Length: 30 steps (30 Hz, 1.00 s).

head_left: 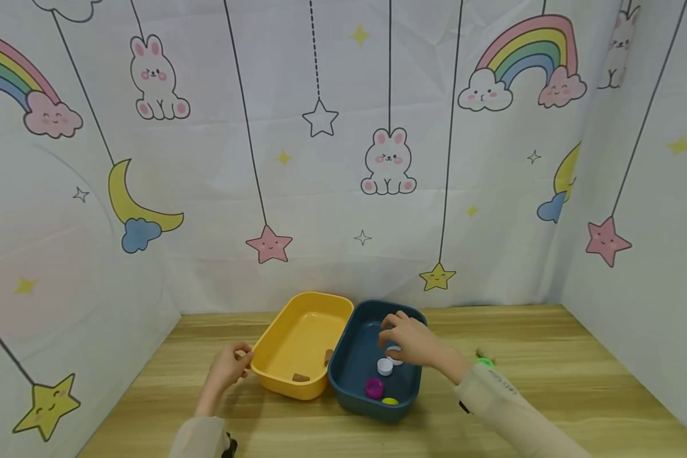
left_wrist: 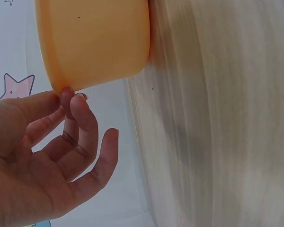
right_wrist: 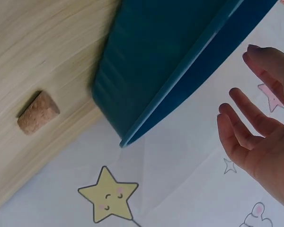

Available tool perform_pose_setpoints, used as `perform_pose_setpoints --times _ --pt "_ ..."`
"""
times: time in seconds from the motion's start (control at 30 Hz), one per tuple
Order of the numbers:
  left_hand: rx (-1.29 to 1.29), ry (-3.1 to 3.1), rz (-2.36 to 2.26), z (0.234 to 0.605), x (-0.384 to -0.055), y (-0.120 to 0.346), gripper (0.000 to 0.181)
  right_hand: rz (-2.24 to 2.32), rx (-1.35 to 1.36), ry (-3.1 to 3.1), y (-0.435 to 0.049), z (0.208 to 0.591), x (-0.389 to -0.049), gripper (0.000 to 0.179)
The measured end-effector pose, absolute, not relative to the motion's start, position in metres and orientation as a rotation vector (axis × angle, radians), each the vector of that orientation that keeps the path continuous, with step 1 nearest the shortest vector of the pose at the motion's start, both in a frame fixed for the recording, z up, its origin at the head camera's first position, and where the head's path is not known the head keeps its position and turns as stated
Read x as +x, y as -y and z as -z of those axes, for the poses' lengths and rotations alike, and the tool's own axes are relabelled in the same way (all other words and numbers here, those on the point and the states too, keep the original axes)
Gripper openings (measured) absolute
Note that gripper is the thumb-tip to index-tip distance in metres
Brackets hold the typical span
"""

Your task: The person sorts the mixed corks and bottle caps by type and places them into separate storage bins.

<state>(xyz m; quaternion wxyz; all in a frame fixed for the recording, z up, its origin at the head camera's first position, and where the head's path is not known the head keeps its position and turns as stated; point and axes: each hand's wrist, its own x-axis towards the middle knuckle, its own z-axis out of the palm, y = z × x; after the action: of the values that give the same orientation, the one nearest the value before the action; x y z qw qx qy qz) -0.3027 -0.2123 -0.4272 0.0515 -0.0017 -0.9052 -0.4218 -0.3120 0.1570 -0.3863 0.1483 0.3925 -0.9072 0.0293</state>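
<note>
My left hand (head_left: 231, 367) pinches the rim of a yellow plastic bin (head_left: 280, 331) at its left side; the left wrist view shows thumb and fingertips meeting at the bin's corner, the other fingers curled. Two brown corks (head_left: 301, 377) lie in this bin. Above the dark blue bin (head_left: 349, 343) hovers my right hand (head_left: 410, 340), its fingers loosely bent and nothing between them in the right wrist view. Beneath it in the blue bin are a white bottle cap (head_left: 385, 367), another white round piece partly behind the hand, a purple cap (head_left: 374, 388) and a yellow cap (head_left: 390, 401).
Both bins stand side by side on a wood-grain table (head_left: 527, 356). Right of the blue bin, a green cap (head_left: 485, 362) is partly hidden by the right sleeve, with a cork (right_wrist: 38, 112) near it. A patterned white cloth (head_left: 332, 210) encloses the back and sides.
</note>
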Motion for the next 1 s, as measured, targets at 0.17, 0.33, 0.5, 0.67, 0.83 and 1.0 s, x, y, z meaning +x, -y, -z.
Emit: perform_pose_setpoints --times 0.17,0.33,0.5,0.67,0.83,1.0 --pt "-0.003 2.756 1.277 0.427 -0.303 0.212 0.015 -0.135 1.109 2.598 -0.171 0.383 -0.316 0.007" --pt "0.0 2.756 1.272 0.427 -0.303 0.212 0.015 -0.204 1.057 2.661 -0.189 0.382 -0.32 0.007" --pt "0.002 2.753 1.273 0.428 -0.304 0.212 0.014 -0.258 0.981 2.698 -0.206 0.379 -0.324 0.01" --pt "0.002 2.75 1.276 0.428 -0.304 0.212 0.013 -0.297 0.894 2.748 -0.222 0.379 -0.327 0.012" --pt "0.006 2.748 1.278 0.428 -0.303 0.212 0.013 -0.288 0.838 2.772 -0.238 0.387 -0.333 0.017" --pt "0.004 2.748 1.276 0.428 -0.302 0.211 0.013 -0.261 0.793 2.775 -0.252 0.395 -0.336 0.017"
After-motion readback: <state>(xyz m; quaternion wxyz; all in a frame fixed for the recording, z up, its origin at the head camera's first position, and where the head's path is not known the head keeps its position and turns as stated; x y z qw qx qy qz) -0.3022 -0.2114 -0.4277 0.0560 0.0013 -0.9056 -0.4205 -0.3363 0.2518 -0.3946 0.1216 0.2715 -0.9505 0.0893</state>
